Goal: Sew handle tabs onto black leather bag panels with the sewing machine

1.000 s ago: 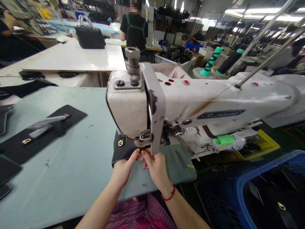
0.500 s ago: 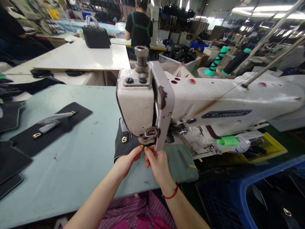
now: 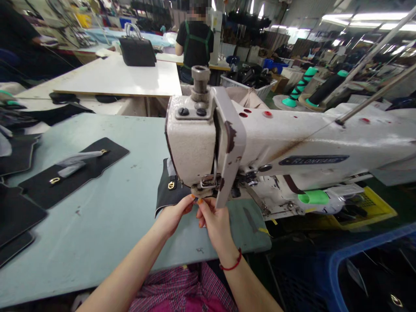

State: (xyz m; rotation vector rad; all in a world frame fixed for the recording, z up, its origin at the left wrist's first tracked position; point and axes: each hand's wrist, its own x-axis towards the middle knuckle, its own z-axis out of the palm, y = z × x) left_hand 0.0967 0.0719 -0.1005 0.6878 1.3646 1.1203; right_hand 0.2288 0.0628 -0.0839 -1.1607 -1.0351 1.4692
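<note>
A black leather piece [image 3: 165,198] with a gold clasp [image 3: 171,185] lies under the head of a white sewing machine [image 3: 191,149]. My left hand [image 3: 177,213] is closed, thumb and fingers pinching the near edge of this leather just in front of the needle area. Beside it, almost touching at the fingertips, my right hand [image 3: 212,221] pinches the same edge. The fingers cover most of that edge, and the machine head hides the needle and the far part of the leather.
Another black leather piece [image 3: 94,173] with gold fittings lies on the pale green table [image 3: 130,242], with more black pieces [image 3: 19,221] at the left. Thread cones [image 3: 300,86] stand behind the machine. A blue crate [image 3: 334,268] is at lower right. A person [image 3: 196,43] stands beyond.
The view has shifted slightly, so the machine and table appear farther right. Against the machine head, the leather piece and both pinching hands sit a little farther left.
</note>
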